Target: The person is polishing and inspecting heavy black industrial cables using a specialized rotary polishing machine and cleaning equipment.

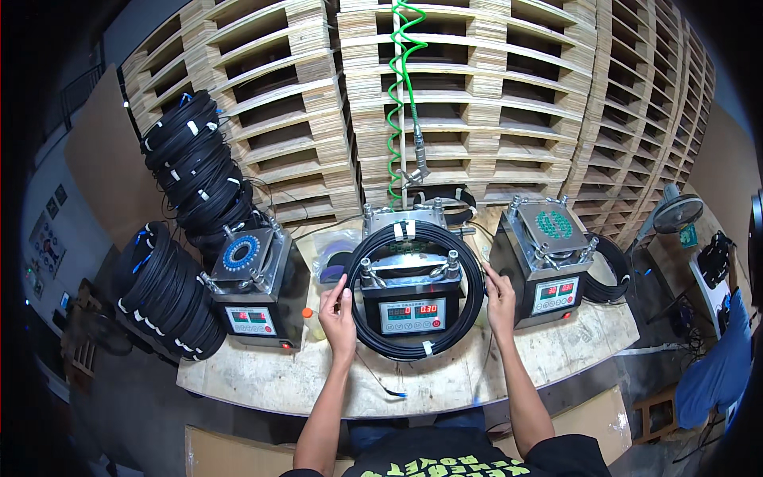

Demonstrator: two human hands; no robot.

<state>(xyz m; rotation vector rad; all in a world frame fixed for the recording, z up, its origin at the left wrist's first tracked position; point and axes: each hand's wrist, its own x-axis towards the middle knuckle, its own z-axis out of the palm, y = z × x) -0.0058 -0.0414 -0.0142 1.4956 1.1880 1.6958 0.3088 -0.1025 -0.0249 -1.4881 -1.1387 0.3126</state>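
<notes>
Evidently the black cable coil [389, 350] is right in front of the middle machine [410, 316], whose panel shows through the ring. The left hand [339, 322] and right hand [501, 302] have their fingers closed on its opposite sides, though how far they wrap behind is hidden. It looks moderately heavy, springy and apt to sag, not fragile; a grip at both sides, clear of the white ties [405, 230], should keep it round.

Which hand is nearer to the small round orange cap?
Left. The left hand is just right of the orange cap, at the left side of the round black cable coil; the right hand is farther off, at the coil's right side.
</notes>
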